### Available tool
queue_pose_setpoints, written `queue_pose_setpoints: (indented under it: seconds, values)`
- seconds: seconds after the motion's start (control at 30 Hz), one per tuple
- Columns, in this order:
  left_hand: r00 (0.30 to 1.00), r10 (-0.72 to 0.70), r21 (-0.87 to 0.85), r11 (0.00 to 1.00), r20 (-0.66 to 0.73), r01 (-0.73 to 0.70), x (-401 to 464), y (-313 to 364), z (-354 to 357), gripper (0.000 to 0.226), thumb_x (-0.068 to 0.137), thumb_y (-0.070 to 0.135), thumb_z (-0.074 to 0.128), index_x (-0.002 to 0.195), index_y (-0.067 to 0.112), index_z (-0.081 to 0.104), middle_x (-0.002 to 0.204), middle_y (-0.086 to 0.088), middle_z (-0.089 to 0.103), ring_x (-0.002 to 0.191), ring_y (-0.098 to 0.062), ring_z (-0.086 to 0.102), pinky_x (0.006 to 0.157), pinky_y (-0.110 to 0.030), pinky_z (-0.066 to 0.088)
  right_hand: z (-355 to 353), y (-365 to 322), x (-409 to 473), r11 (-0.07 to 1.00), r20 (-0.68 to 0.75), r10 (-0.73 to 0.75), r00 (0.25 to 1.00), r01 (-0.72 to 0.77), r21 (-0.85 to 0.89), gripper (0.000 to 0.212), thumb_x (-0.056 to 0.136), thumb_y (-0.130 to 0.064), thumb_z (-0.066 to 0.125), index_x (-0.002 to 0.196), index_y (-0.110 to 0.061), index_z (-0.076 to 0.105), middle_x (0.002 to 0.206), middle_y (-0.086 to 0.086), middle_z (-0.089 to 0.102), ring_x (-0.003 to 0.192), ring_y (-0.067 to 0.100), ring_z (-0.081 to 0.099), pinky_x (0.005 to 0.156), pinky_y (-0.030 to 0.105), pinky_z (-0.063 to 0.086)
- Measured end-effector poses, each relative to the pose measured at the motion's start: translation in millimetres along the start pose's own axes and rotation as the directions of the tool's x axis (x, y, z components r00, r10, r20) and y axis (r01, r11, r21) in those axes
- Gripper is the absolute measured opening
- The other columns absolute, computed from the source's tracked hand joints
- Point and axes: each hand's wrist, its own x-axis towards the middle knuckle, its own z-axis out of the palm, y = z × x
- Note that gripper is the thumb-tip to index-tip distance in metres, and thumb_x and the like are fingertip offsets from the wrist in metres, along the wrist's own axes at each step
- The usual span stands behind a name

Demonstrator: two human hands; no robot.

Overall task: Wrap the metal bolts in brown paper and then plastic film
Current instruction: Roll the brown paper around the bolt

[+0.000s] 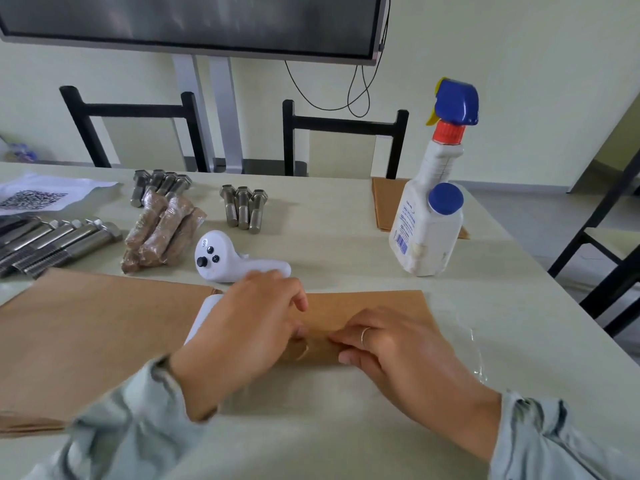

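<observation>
Brown paper (367, 315) lies near the counter's (346, 258) near edge, long axis running left–right, its near edge rolled up — left hand (249, 327) and right hand (398, 351) both pinch that roll with curled fingers.

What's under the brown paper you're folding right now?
Clear plastic film shows under the brown paper. Both hands cover the fold, so no bolt is visible inside.
</observation>
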Motion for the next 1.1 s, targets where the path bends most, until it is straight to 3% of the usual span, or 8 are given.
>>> queue_pose_setpoints:
  seconds: [0.07, 0.13, 0.4, 0.57, 0.7, 0.83, 0.93, 1.1]
  values:
    - [0.974, 0.210, 0.213, 0.959, -0.083, -0.189, -10, 17, 3, 0.020, 0.058, 0.005, 0.065, 0.064, 0.024, 0.065, 0.072, 0.008, 0.059, 0.073, -0.013, 0.058, 0.049, -0.018, 0.038, 3, 6, 2, 0.997, 0.012, 0.005, 1.000, -0.006, 0.078, 0.030, 0.097, -0.033, 0.047, 0.122, -0.027, 0.062, 0.104, -0.012, 0.057, 0.099, 0.008, 0.049, 0.079, 0.011, 0.031]
    - [0.949, 0.304, 0.292, 0.918, -0.083, -0.268, -22, 29, 12, 0.019, 0.047, 0.009, 0.071, 0.045, 0.023, 0.057, 0.053, 0.008, 0.051, 0.054, -0.012, 0.055, 0.043, -0.016, 0.036, 5, 10, 2, 0.988, 0.025, 0.013, 1.000, -0.017, 0.156, 0.030, 0.096, -0.033, 0.046, 0.122, -0.027, 0.060, 0.094, -0.020, 0.046, 0.090, -0.002, 0.037, 0.076, 0.007, 0.027]
    - [0.946, 0.293, 0.330, 0.914, -0.140, -0.234, -23, 12, 34, 0.035, 0.074, 0.024, 0.038, 0.052, 0.021, 0.065, 0.056, 0.011, 0.055, 0.058, -0.008, 0.059, 0.048, -0.018, 0.041, -5, 37, 26, 0.970, 0.220, 0.065, 0.973, -0.113, 0.214, 0.027, 0.094, -0.024, 0.052, 0.117, -0.028, 0.066, 0.118, -0.011, 0.056, 0.108, 0.002, 0.047, 0.093, 0.013, 0.033]
    - [0.940, 0.296, 0.277, 0.930, -0.171, -0.243, -23, 10, 37, 0.024, 0.074, 0.026, 0.052, 0.057, 0.022, 0.067, 0.058, 0.011, 0.057, 0.060, -0.010, 0.059, 0.049, -0.018, 0.044, -6, 70, 46, 0.955, 0.347, 0.267, 0.899, -0.295, 0.031, 0.072, 0.088, -0.050, 0.055, 0.148, -0.029, 0.022, 0.151, -0.008, 0.021, 0.139, 0.013, 0.020, 0.110, 0.026, 0.021]
    - [0.941, 0.288, 0.297, 0.927, -0.177, -0.228, -24, 10, 38, 0.035, 0.076, 0.024, 0.037, 0.057, 0.021, 0.067, 0.060, 0.010, 0.057, 0.062, -0.010, 0.060, 0.050, -0.020, 0.045, -3, 69, 49, 0.948, 0.341, 0.287, 0.895, -0.316, 0.033, 0.066, 0.086, -0.050, 0.058, 0.142, -0.026, 0.034, 0.131, -0.007, 0.038, 0.123, 0.011, 0.039, 0.101, 0.025, 0.031]
    - [0.941, 0.293, 0.332, 0.916, -0.171, -0.225, -26, 13, 39, 0.033, 0.073, 0.021, 0.038, 0.057, 0.022, 0.066, 0.060, 0.012, 0.056, 0.062, -0.009, 0.059, 0.051, -0.020, 0.042, -7, 63, 50, 0.954, 0.327, 0.241, 0.914, -0.285, 0.093, 0.034, 0.087, -0.039, 0.062, 0.116, -0.024, 0.054, 0.079, -0.014, 0.048, 0.072, -0.002, 0.044, 0.074, 0.019, 0.029]
    - [0.940, 0.296, 0.354, 0.908, -0.171, -0.222, -27, 14, 39, 0.030, 0.070, 0.019, 0.039, 0.056, 0.022, 0.065, 0.059, 0.011, 0.056, 0.061, -0.010, 0.059, 0.050, -0.020, 0.043, -17, 59, 49, 0.976, 0.201, 0.183, 0.962, -0.202, 0.081, 0.006, 0.090, -0.031, 0.060, 0.089, -0.026, 0.058, 0.077, -0.012, 0.047, 0.073, 0.001, 0.045, 0.067, 0.016, 0.029]
    - [0.933, 0.297, 0.370, 0.905, -0.203, -0.208, -30, 15, 41, 0.028, 0.069, 0.017, 0.041, 0.059, 0.020, 0.068, 0.060, 0.009, 0.056, 0.061, -0.011, 0.059, 0.050, -0.022, 0.045, -30, 48, 38, 0.996, 0.032, 0.028, 0.999, -0.030, 0.078, 0.021, 0.096, -0.012, 0.047, 0.082, -0.028, 0.042, 0.081, -0.019, 0.043, 0.081, -0.005, 0.046, 0.065, 0.013, 0.037]
